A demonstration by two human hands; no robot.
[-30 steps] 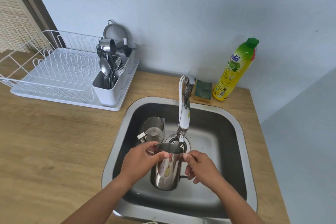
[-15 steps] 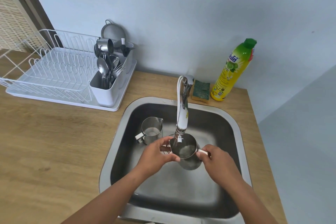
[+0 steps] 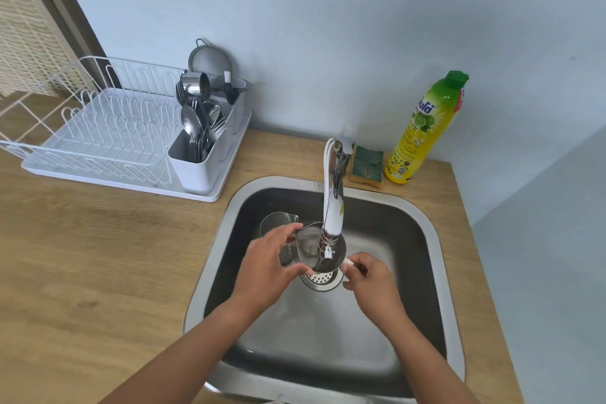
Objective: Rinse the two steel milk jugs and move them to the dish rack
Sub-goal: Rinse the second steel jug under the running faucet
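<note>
Both hands are gripping one steel milk jug (image 3: 310,248) over the sink (image 3: 423,216), right under the tip of the tap (image 3: 332,207). The left hand (image 3: 267,267) is wrapping its fingers around the jug's spout side, thumb low on the wall and fingertips near the rim. The right hand (image 3: 369,282) is pinching the jug's handle (image 3: 348,262) on the opposite side. The jug is sitting mouth up, slightly tilted, with its inside showing, and it is hovering just above the drain strainer (image 3: 323,279). Whether water is running cannot be told.

The second milk jug (image 3: 277,221) is standing in the sink behind the left hand, near the sink's left wall, partly hidden by the fingers and the first jug.

The white dish rack (image 3: 98,141) is sitting on the wooden surface (image 3: 82,256) to the left of the sink, with a cutlery holder (image 3: 196,167) full of spoons and forks at its right end. A green sponge (image 3: 368,162) is lying behind the sink just beside the tap base, and a yellow bottle of dish soap (image 3: 423,131) is standing next to it against the wall.
</note>
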